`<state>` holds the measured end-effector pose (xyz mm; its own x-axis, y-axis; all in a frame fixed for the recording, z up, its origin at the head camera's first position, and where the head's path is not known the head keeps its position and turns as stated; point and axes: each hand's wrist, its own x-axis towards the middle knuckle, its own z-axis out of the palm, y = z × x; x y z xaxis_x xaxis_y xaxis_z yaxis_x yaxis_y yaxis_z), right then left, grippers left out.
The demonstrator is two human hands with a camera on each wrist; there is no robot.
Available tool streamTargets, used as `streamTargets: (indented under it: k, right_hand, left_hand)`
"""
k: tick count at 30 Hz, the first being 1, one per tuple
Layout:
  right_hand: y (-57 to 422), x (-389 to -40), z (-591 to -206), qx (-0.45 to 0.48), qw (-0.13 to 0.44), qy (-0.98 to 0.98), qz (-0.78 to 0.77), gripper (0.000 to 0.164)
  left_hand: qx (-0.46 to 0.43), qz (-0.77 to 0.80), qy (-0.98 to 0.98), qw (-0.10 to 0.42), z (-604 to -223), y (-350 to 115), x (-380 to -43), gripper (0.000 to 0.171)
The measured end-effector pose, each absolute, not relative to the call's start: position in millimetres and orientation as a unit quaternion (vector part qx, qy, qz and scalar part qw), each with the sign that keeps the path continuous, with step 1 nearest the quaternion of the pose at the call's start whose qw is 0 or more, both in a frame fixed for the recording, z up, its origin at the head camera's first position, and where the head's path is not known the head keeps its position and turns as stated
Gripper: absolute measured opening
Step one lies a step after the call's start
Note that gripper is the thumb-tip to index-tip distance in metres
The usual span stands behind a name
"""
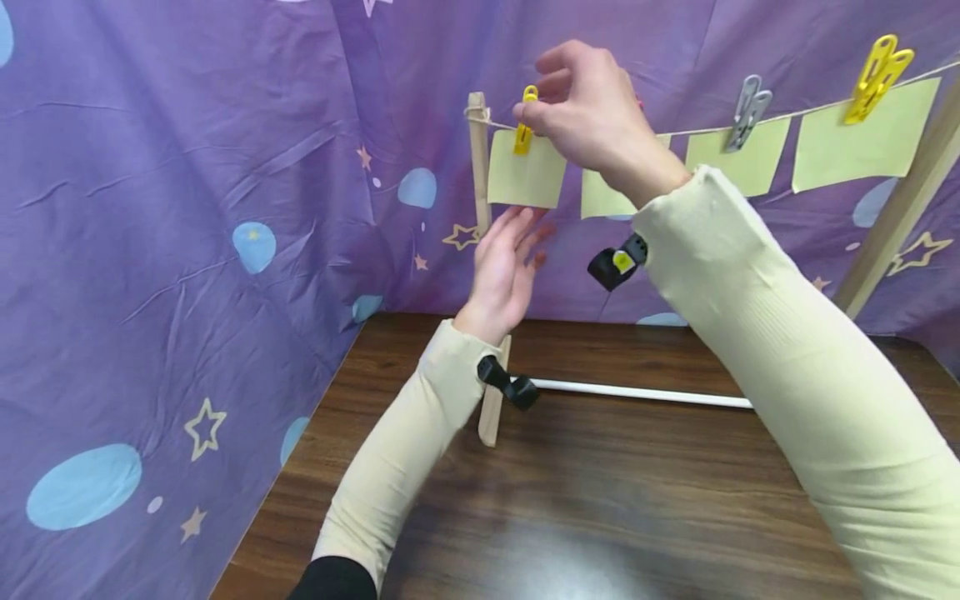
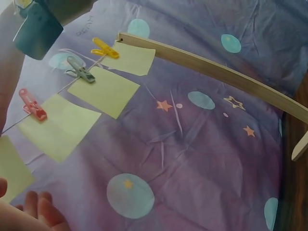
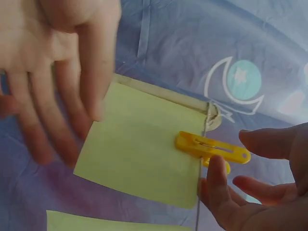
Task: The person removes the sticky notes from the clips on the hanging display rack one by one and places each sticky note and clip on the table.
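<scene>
A yellow clothespin point(image 1: 522, 140) clips a pale yellow sheet of paper point(image 1: 525, 179) to the string beside the left wooden post. Around the clothespin's handle end is my right hand point(image 1: 596, 108), its thumb and fingers spread apart on either side. In the right wrist view, the thumb point(image 3: 269, 143) shows a gap from the clothespin point(image 3: 211, 147), and the index fingertip overlaps its lower arm. My left hand point(image 1: 502, 267) is just below the sheet, palm up with fingers extended; its fingertips reach the sheet's lower edge in the head view.
More sheets hang rightward along the string, under a red clothespin point(image 2: 33, 106), a grey clothespin point(image 1: 746, 117) and another yellow clothespin point(image 1: 877, 79). Wooden posts point(image 1: 478, 167) hold the string. A white rod point(image 1: 637, 392) runs low across the brown table point(image 1: 600, 492), before a purple patterned cloth point(image 1: 225, 167).
</scene>
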<state>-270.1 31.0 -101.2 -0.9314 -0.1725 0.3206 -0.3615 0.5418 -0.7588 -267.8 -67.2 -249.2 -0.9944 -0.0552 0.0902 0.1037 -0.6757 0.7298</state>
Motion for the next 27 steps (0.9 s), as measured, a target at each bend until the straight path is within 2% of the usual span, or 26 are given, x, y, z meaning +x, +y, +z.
streamTargets:
  k: [5,14,23,27]
  right_hand:
    - [29.3,-274.6,-103.0,0.155,0.09,-0.858,0.481,0.059]
    - [27.5,-278.0,-100.4,0.171,0.116,-0.842,0.499,0.056]
    - [28.2,-277.9,-101.0,0.164,0.096,-0.816,0.545,0.06]
    - [29.0,-278.3,-100.6,0.162,0.112,-0.826,0.529,0.056]
  left_hand:
    - [-0.031,-0.922,-0.38,0.068,-245.1,-62.0,-271.8,0.009]
    - [-0.02,-0.923,-0.372,0.098,-242.5,-59.5,-275.4,0.016]
    - [-0.013,-0.923,-0.374,0.088,-243.3,-61.1,-276.9,0.01]
    - [-0.012,-0.924,-0.372,0.085,-242.9,-62.0,-277.1,0.012]
